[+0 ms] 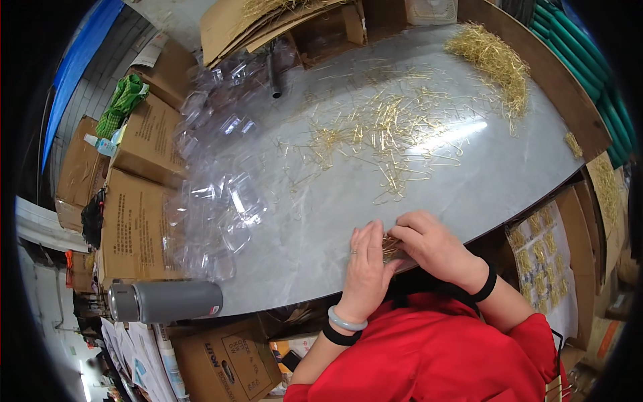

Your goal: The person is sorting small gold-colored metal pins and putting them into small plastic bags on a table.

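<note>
At the near edge of the grey table (295, 261), a small bunch of gold wire hooks (389, 249) is held between my two hands. My left hand (366, 268) presses against the bunch from the left, its fingers straight and close together. From the right, my right hand (432, 244) closes on the same bunch with bent fingers. Part of the bunch is hidden by the fingers. Beyond my hands lies a loose spread of gold wire hooks (385, 130), some of them crossing each other.
A dense heap of gold wire (492, 60) sits at the far right beside a wooden rim (562, 87). Clear plastic boxes (224, 194) crowd the table's left side. A grey bottle (167, 301) lies at the near left corner. Cardboard boxes (137, 228) stand further left.
</note>
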The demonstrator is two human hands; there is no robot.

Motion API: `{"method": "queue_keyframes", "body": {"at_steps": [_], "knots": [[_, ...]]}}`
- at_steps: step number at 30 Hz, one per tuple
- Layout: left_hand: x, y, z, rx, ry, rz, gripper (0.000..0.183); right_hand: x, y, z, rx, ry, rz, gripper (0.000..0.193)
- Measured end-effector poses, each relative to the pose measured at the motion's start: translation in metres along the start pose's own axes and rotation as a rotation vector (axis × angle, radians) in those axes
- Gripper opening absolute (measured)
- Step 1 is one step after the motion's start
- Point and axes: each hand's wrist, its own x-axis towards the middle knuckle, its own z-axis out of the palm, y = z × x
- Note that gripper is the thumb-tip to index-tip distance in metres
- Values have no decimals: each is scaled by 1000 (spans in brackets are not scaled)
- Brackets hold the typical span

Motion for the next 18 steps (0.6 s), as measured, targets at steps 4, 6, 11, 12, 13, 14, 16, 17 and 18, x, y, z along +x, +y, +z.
{"method": "queue_keyframes", "body": {"at_steps": [4,6,11,12,13,14,16,17,18], "knots": [[-1,-6,4,76,-22,44,60,-3,4,4,105,95,-38,43],[-1,-6,6,75,-22,45,55,-7,-2,19,203,150,2,46],[0,-7,6,86,-26,58,58,-7,-16,27,438,162,50,52],[-1,-8,6,87,-24,58,58,-7,-14,22,423,183,63,53],[-2,-9,7,57,-29,36,70,-6,-11,18,408,204,76,53],[-2,-9,7,27,-33,13,82,-4,-9,16,408,203,74,53],[-3,-6,5,-1,-22,25,94,-3,-6,14,123,98,-92,54],[-4,-6,3,-29,-11,38,107,-3,-6,15,125,95,-93,54],[-4,-7,2,-30,-9,37,107,-3,-6,16,71,87,-112,52]]}}
